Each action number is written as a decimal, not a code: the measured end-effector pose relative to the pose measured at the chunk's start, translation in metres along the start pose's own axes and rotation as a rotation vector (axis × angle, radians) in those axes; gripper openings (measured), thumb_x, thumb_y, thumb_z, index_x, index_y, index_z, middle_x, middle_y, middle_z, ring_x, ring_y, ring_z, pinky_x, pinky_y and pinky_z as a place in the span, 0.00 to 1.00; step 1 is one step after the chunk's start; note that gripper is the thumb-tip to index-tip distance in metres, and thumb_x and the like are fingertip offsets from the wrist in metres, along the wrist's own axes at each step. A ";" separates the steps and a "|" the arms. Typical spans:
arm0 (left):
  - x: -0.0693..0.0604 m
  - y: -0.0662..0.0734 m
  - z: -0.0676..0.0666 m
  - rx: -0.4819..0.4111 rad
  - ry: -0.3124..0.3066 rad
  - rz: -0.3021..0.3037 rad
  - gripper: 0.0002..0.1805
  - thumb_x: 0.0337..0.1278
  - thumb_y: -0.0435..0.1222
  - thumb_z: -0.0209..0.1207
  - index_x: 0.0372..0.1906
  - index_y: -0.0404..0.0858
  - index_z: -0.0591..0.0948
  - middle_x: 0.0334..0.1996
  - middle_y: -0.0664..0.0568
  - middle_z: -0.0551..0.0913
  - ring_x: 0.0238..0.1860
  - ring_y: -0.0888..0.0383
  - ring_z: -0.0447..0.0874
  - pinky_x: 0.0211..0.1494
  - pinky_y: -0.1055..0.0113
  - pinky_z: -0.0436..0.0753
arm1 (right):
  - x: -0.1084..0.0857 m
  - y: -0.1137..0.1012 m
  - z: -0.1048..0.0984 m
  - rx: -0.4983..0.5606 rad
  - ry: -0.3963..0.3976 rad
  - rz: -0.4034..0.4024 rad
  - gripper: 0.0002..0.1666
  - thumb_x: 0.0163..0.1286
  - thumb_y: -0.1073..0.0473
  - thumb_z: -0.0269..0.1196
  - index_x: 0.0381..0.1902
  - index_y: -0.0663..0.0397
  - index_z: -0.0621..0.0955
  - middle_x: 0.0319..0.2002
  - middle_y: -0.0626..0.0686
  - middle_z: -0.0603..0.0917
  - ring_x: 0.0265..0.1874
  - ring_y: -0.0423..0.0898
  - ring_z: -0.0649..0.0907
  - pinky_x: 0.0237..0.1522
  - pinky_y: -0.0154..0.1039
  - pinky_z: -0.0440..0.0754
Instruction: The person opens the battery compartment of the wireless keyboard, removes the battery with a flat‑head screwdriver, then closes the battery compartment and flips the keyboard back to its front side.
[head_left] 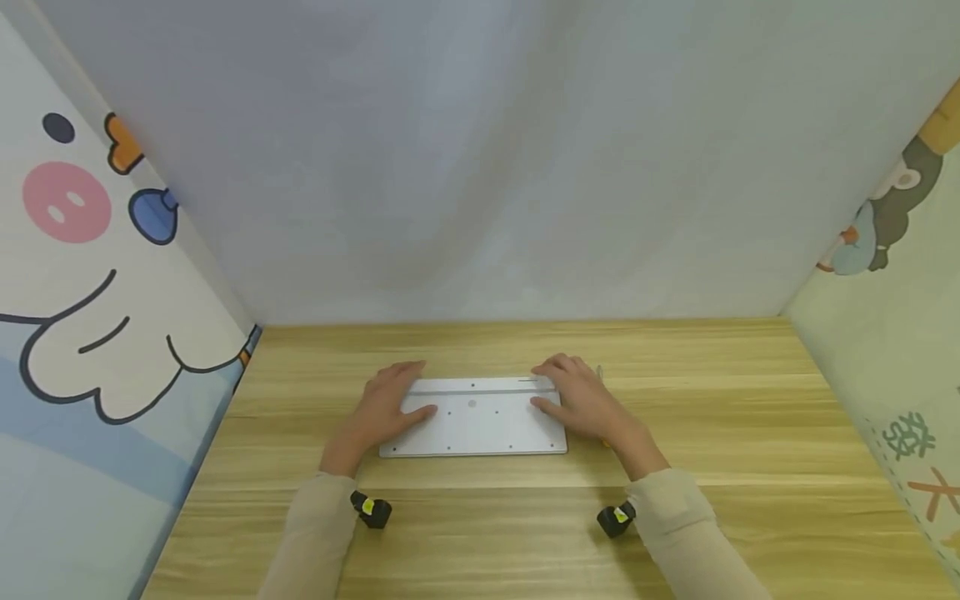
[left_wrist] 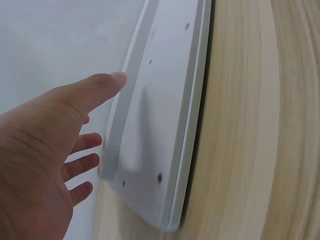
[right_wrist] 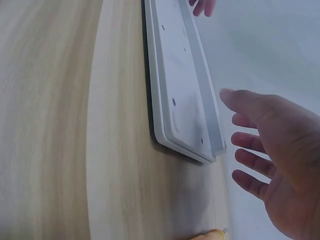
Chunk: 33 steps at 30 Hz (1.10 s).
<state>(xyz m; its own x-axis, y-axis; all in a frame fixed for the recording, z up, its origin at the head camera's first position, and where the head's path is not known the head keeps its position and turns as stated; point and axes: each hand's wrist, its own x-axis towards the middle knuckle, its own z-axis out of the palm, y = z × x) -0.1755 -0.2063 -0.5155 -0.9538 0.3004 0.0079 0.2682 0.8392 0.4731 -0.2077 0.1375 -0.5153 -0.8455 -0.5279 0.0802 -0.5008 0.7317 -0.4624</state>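
A white keyboard [head_left: 472, 429] lies face down on the wooden table, its underside with small screws turned up and a raised strip along the far edge. My left hand [head_left: 386, 408] hovers at its left end, thumb over the underside and fingers spread past the far edge. At the opposite end is my right hand [head_left: 585, 400], thumb and fingers apart. In the right wrist view the right thumb [right_wrist: 240, 100] stands clear of the keyboard [right_wrist: 182, 75]. The left thumb [left_wrist: 102, 90] overlaps the raised strip in the left wrist view; contact there is unclear.
An orange thing [right_wrist: 212, 235], mostly out of frame, lies on the table beyond the keyboard's right end. Black wrist cameras [head_left: 372, 510] sit at both sleeves. A grey-white curtain [head_left: 510, 167] stands behind the table [head_left: 487, 533], with cartoon-printed cloth [head_left: 67, 292] at the sides.
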 end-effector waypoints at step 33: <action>0.031 0.041 0.055 -0.081 0.073 -0.025 0.34 0.60 0.51 0.69 0.70 0.45 0.76 0.63 0.45 0.81 0.69 0.43 0.74 0.79 0.40 0.64 | 0.017 -0.002 0.014 -0.072 0.110 0.009 0.10 0.72 0.56 0.65 0.47 0.51 0.88 0.47 0.52 0.87 0.49 0.52 0.83 0.59 0.51 0.82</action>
<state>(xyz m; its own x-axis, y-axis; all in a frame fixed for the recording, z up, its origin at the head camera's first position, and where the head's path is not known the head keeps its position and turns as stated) -0.1864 -0.1375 -0.5439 -0.9681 0.2439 0.0580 0.2355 0.8056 0.5437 -0.2179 0.1208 -0.5256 -0.8634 -0.4734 0.1744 -0.5015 0.7675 -0.3993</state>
